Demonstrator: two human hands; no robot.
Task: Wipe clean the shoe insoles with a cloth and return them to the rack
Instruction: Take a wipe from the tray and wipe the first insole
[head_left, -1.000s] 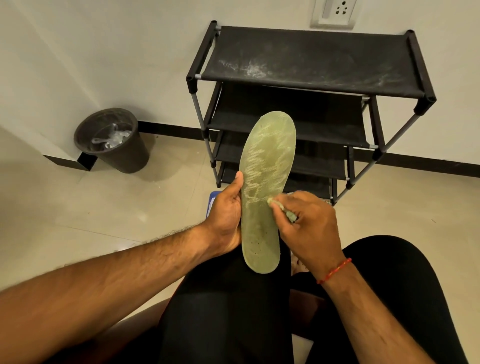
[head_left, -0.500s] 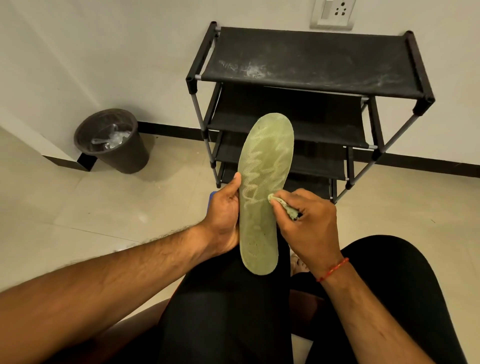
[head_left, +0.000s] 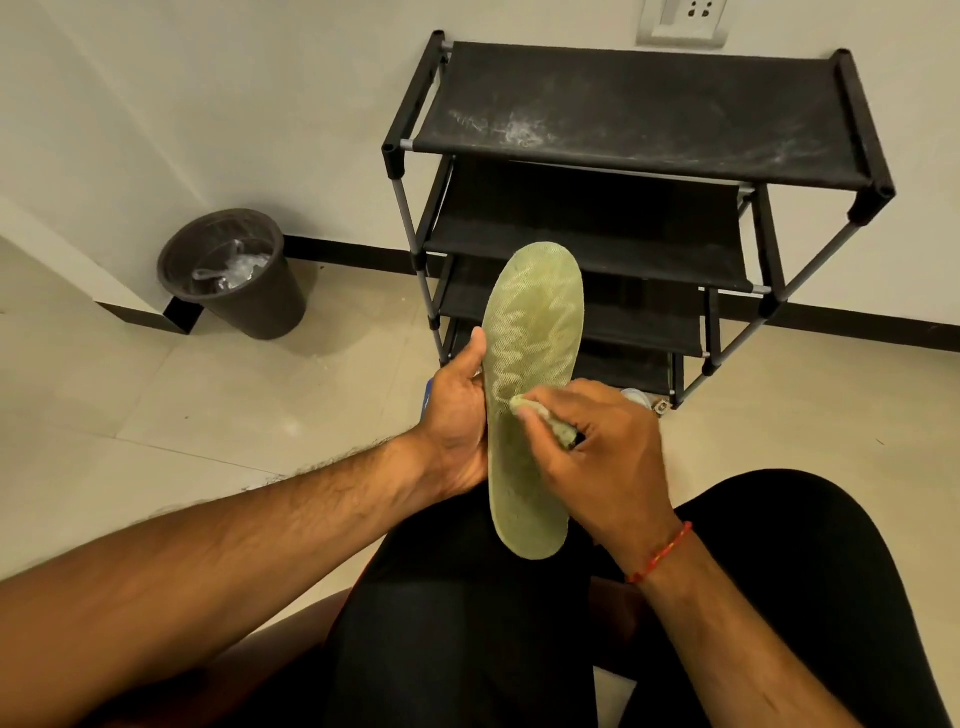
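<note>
A long green mesh insole (head_left: 530, 332) stands upright over my lap, its heel end near my knees. My left hand (head_left: 457, 421) grips its left edge, thumb along the side. My right hand (head_left: 597, 447) pinches a small crumpled greenish cloth (head_left: 545, 418) and presses it against the middle of the insole. Straight ahead against the wall stands the black shoe rack (head_left: 639, 109), with several fabric shelves, its top one dusty.
A dark round waste bin (head_left: 234, 273) with clear plastic inside sits on the tiled floor at the left by the wall. A blue object (head_left: 428, 397) peeks out behind my left hand. Small items (head_left: 641, 400) lie by the rack's front right foot.
My right hand has slid the cloth leftward across the insole toward its left edge. The left hand and the insole have stayed nearly still.
</note>
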